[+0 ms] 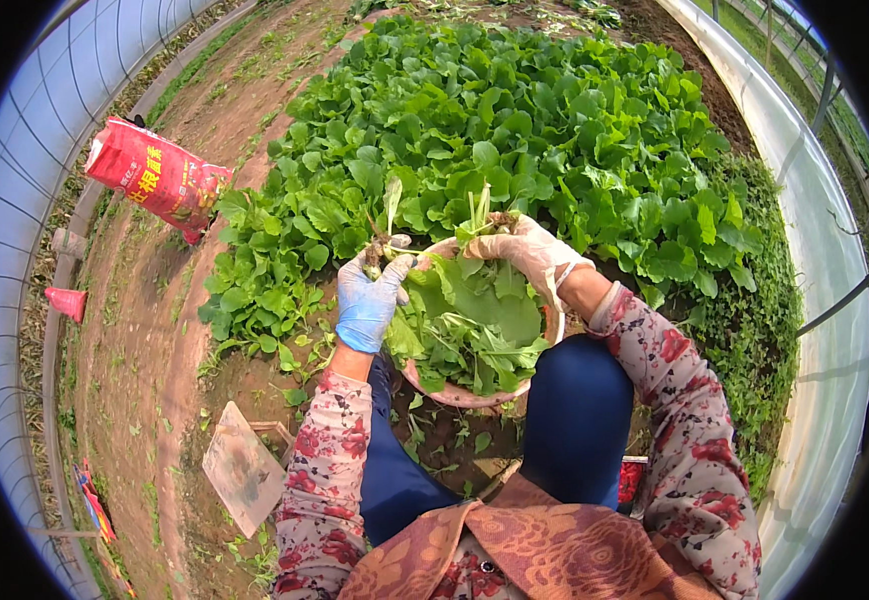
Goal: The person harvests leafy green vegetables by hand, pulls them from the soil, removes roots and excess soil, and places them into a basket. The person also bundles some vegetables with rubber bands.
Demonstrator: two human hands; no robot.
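My left hand (376,292), in a blue glove, grips the soiled root end (377,251) of a leafy plant, with roots and a pale stem sticking up from the fingers. To its right, my right hand (528,251), in a whitish glove, holds a small bunch of cut-looking green stems (479,210) with soil at their base. Both hands are above the far rim of a pink round basin (464,396), which stands between my knees. Loose green leaves (487,337) fill much of the basin, and a large flat leaf lies among them.
A dense bed of leafy greens (494,127) grows in front. A red printed bag (161,176) stands on the dirt path (134,360) at left, with a smaller red bag (67,302) beyond. A pale board (243,469) lies near my left sleeve. Plastic sheeting (824,315) borders the right side.
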